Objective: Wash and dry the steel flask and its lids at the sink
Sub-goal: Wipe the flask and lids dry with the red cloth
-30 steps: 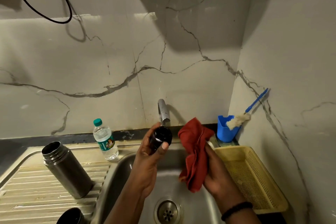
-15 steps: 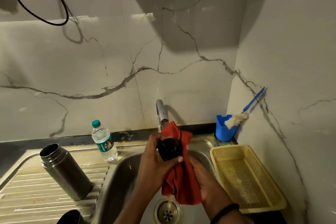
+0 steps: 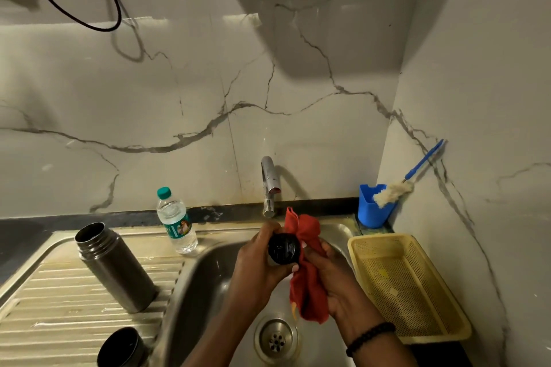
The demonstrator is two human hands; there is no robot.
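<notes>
over the sink [image 3: 334, 235] my left hand [image 3: 256, 265] grips the black lid [image 3: 283, 248] by its rim, fingers curled round it. my right hand [image 3: 331, 280] clutches the red cloth [image 3: 307, 283] bunched against the lid's far side. i judge the lid light, hard and probably slick when wet, so i hold the edge firmly. the steel flask [image 3: 113, 268] stands open on the draining board [image 3: 59, 301]; it looks heavier, best taken round the body.

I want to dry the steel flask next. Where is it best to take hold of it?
Grip the steel flask around its smooth middle body, coming from the sink side. It stands upright and open-mouthed on the draining board, with its sides free.
</notes>
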